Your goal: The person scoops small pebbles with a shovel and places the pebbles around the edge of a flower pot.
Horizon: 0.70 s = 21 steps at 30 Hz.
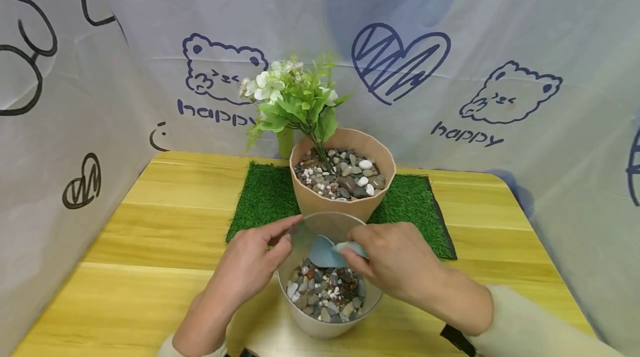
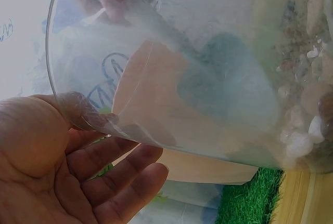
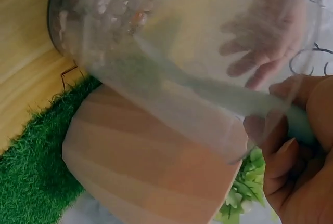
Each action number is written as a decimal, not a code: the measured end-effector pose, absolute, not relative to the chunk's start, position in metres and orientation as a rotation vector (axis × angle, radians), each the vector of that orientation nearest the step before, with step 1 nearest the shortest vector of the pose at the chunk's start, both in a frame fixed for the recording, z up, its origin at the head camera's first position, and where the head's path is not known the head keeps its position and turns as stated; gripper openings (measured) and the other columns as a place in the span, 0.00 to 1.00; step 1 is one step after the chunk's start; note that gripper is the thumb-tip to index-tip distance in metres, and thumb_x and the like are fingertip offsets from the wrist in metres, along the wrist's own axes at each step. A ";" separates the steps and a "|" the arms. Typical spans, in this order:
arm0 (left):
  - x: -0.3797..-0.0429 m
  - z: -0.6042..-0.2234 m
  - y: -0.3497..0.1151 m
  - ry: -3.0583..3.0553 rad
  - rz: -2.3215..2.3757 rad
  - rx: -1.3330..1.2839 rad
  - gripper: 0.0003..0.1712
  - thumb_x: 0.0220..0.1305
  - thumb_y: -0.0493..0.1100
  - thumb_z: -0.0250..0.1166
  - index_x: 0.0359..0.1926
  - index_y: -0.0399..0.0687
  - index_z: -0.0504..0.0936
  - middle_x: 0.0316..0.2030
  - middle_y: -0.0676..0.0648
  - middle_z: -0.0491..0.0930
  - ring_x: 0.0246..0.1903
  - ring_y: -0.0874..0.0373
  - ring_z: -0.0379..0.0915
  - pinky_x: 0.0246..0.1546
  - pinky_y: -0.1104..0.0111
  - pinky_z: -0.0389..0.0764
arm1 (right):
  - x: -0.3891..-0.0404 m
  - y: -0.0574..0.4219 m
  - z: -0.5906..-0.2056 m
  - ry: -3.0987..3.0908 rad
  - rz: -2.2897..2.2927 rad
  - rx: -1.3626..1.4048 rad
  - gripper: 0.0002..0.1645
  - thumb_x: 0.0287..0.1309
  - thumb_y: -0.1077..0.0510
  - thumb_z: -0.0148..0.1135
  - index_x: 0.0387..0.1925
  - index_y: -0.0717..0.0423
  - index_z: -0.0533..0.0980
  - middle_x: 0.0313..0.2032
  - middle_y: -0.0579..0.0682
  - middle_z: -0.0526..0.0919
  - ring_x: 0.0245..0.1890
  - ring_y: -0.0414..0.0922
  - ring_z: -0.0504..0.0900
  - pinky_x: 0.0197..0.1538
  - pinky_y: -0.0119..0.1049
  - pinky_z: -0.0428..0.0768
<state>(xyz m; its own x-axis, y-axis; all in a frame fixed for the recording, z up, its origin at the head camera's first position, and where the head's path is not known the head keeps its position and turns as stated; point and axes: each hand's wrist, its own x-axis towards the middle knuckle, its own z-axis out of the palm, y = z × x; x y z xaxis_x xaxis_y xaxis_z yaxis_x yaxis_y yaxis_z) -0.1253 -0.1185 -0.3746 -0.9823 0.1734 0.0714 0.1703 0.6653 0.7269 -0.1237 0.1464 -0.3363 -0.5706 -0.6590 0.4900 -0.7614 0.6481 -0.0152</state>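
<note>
A clear plastic bucket (image 1: pixel 325 328) stands at the front of the table with mixed pebbles (image 1: pixel 327 298) in its bottom. My left hand (image 1: pixel 255 260) holds the bucket's left rim, thumb over the inner side and fingers outside; in the left wrist view the other fingers (image 2: pixel 130 190) are loosely bent. By its handle, my right hand (image 1: pixel 395 257) grips a light blue toy shovel (image 1: pixel 326 252). The shovel slants down inside the bucket, its blade just over the pebbles. The blade looks blurred through the wall in the left wrist view.
Behind the bucket, a peach flowerpot (image 1: pixel 342 207) holds pebbles and an artificial plant (image 1: pixel 300 104) with white flowers. It stands on a green turf mat (image 1: pixel 417 212) on the wooden table (image 1: pixel 165 240). A printed white cloth (image 1: pixel 310 13) hangs behind and at the sides.
</note>
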 end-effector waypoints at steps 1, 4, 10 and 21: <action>-0.125 -0.375 -0.119 2.862 1.251 0.295 0.25 0.73 0.45 0.59 0.68 0.68 0.82 0.46 0.53 0.90 0.20 0.61 0.70 0.18 0.67 0.70 | -0.124 0.145 -0.338 -2.420 0.295 1.106 0.10 0.63 0.51 0.72 0.31 0.49 0.80 0.20 0.37 0.77 0.16 0.32 0.69 0.18 0.29 0.68; -0.125 -0.375 -0.119 2.861 1.256 0.295 0.25 0.73 0.45 0.59 0.68 0.68 0.82 0.46 0.52 0.90 0.20 0.61 0.70 0.18 0.67 0.71 | -0.125 0.142 -0.341 -2.446 0.282 1.083 0.11 0.62 0.51 0.73 0.30 0.49 0.79 0.19 0.38 0.76 0.15 0.33 0.68 0.18 0.29 0.67; -0.126 -0.375 -0.119 2.870 1.256 0.294 0.25 0.73 0.44 0.59 0.67 0.71 0.82 0.44 0.53 0.90 0.21 0.62 0.71 0.17 0.68 0.71 | -0.121 0.139 -0.337 -2.576 0.263 1.056 0.15 0.64 0.50 0.72 0.26 0.48 0.76 0.16 0.37 0.71 0.14 0.33 0.65 0.18 0.29 0.65; -0.126 -0.375 -0.118 2.865 1.250 0.305 0.26 0.73 0.44 0.58 0.67 0.72 0.82 0.46 0.54 0.90 0.21 0.62 0.71 0.17 0.67 0.70 | -0.115 0.133 -0.336 -2.829 0.532 0.923 0.10 0.68 0.50 0.68 0.32 0.50 0.83 0.18 0.36 0.76 0.17 0.30 0.68 0.21 0.27 0.66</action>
